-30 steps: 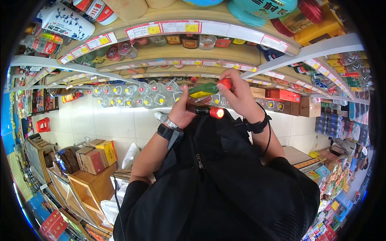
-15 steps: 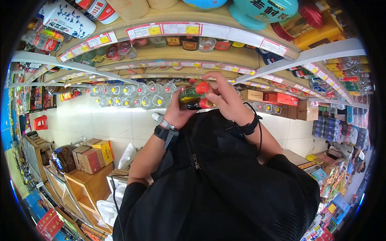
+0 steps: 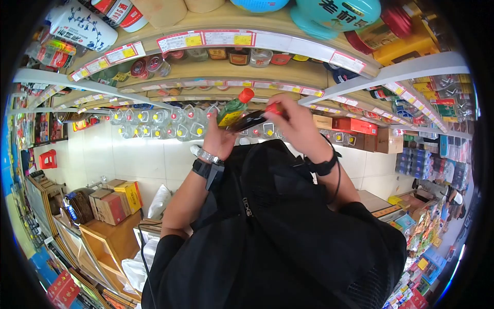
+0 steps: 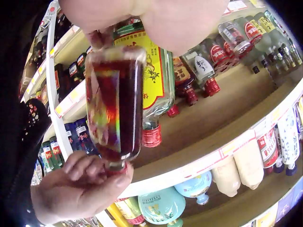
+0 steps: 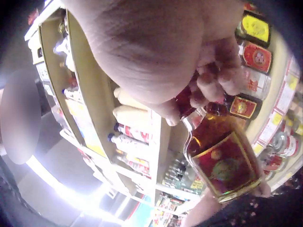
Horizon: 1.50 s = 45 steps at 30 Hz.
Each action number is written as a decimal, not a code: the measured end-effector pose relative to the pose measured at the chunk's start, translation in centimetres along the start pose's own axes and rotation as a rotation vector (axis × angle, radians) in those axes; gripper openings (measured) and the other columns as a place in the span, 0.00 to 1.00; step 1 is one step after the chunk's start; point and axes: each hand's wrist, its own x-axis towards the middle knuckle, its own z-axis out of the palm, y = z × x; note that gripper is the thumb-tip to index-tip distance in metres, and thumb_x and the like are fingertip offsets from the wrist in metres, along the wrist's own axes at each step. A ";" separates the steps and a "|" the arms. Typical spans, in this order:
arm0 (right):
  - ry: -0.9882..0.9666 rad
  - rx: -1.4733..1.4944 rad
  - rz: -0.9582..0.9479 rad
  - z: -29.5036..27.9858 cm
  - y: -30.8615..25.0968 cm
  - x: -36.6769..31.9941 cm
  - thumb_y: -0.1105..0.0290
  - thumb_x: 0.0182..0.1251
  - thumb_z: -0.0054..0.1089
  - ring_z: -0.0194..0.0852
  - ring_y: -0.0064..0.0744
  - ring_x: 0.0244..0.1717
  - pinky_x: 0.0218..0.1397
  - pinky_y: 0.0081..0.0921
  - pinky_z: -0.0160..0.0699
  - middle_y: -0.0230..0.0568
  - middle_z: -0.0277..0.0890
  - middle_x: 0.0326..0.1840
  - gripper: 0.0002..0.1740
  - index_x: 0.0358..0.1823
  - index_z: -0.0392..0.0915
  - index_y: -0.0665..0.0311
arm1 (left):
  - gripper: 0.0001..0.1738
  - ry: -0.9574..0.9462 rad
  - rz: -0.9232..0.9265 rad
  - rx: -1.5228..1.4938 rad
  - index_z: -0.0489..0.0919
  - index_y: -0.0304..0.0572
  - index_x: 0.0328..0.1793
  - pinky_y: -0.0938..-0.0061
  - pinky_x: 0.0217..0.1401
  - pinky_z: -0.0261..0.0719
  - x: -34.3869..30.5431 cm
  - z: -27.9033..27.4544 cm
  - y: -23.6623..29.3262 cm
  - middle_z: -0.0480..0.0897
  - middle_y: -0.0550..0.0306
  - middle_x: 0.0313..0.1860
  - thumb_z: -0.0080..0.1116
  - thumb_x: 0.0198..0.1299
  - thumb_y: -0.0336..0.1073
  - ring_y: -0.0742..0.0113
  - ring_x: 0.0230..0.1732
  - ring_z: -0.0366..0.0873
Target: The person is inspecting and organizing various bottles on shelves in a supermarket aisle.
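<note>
Dark bottle (image 3: 249,122): against the frame of 0.5 s earlier, its neck end had swung up to the right hand (image 3: 298,126), and the green bottle (image 3: 230,113) had tipped away from that hand; I now saw the dark bottle slanting between the 2 hands.
Right hand: its fingers pinched the dark bottle around the neck, as I saw from the wrist views.
Left hand (image 3: 219,141): it gripped the green bottle; whether it also supported the base of the dark bottle, I could not tell.
Slip at the neck: I judged this the main danger, because a narrow hold on smooth glass could let the bottle turn and drop to the tiled floor (image 3: 139,154).
Glass on glass: the 2 bottles were very close, so a quick sideways pull could knock them together and loosen the left grip.
Clear jugs (image 3: 180,130): they stood in rows low beyond the left hand, where a falling bottle could strike them.
Shelf (image 3: 298,73): its edge with price labels (image 3: 228,38) was beyond the hands, and a careless lift could hit it.
Turquoise jar (image 3: 334,18): it stood higher, well apart.
</note>
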 end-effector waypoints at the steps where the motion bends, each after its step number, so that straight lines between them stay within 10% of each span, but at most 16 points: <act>1: 0.117 -0.074 -0.029 -0.7 0.5 -0.1 0.63 0.72 0.63 0.81 0.38 0.28 0.33 0.34 0.76 0.47 0.79 0.29 0.14 0.52 0.74 0.63 | 0.30 0.075 0.039 -0.021 0.72 0.42 0.68 0.54 0.74 0.68 0.1 -0.4 0.2 0.78 0.48 0.63 0.46 0.74 0.59 0.51 0.64 0.74; 7: 0.489 -0.143 0.287 -6.2 4.0 2.5 0.64 0.72 0.61 0.83 0.50 0.36 0.38 0.39 0.77 0.52 0.81 0.34 0.15 0.53 0.74 0.65 | 0.26 0.130 -0.017 -0.244 0.74 0.41 0.64 0.63 0.67 0.74 0.0 -1.7 0.6 0.79 0.49 0.61 0.48 0.75 0.54 0.55 0.61 0.75; 11: 0.709 -0.512 -0.084 -7.5 11.0 5.7 0.66 0.74 0.57 0.79 0.67 0.40 0.43 0.53 0.76 0.60 0.82 0.39 0.14 0.54 0.75 0.67 | 0.26 0.039 0.000 -0.220 0.74 0.37 0.64 0.64 0.65 0.76 -0.4 -2.2 0.5 0.79 0.48 0.60 0.50 0.74 0.52 0.55 0.61 0.76; 15: 0.797 -0.644 0.049 -9.5 15.7 8.5 0.62 0.74 0.54 0.80 0.65 0.42 0.45 0.54 0.78 0.61 0.82 0.43 0.15 0.51 0.80 0.65 | 0.27 0.043 0.023 -0.177 0.73 0.36 0.65 0.68 0.62 0.78 -0.9 -2.8 0.2 0.79 0.48 0.60 0.46 0.75 0.53 0.57 0.58 0.76; 22: 0.465 -1.555 -0.077 -12.9 23.1 11.1 0.64 0.71 0.51 0.80 0.55 0.55 0.58 0.47 0.80 0.55 0.79 0.57 0.20 0.59 0.78 0.67 | 0.27 0.009 0.061 -0.233 0.73 0.36 0.65 0.69 0.61 0.78 -1.7 -3.3 0.3 0.79 0.48 0.60 0.46 0.75 0.52 0.58 0.59 0.76; 25: 0.686 -1.440 -0.196 -12.7 23.9 11.9 0.67 0.70 0.51 0.79 0.55 0.57 0.61 0.46 0.78 0.56 0.80 0.56 0.21 0.60 0.78 0.69 | 0.25 0.057 0.070 -0.239 0.73 0.37 0.66 0.68 0.63 0.79 -2.0 -4.0 0.2 0.78 0.47 0.62 0.47 0.75 0.50 0.55 0.61 0.75; 45: 0.652 -1.217 -0.146 -13.0 23.3 12.2 0.67 0.71 0.53 0.76 0.61 0.58 0.63 0.48 0.76 0.61 0.78 0.56 0.19 0.58 0.77 0.71 | 0.24 0.032 0.086 -0.233 0.73 0.33 0.63 0.62 0.71 0.77 -2.4 -3.9 -0.2 0.79 0.45 0.60 0.47 0.76 0.48 0.53 0.62 0.76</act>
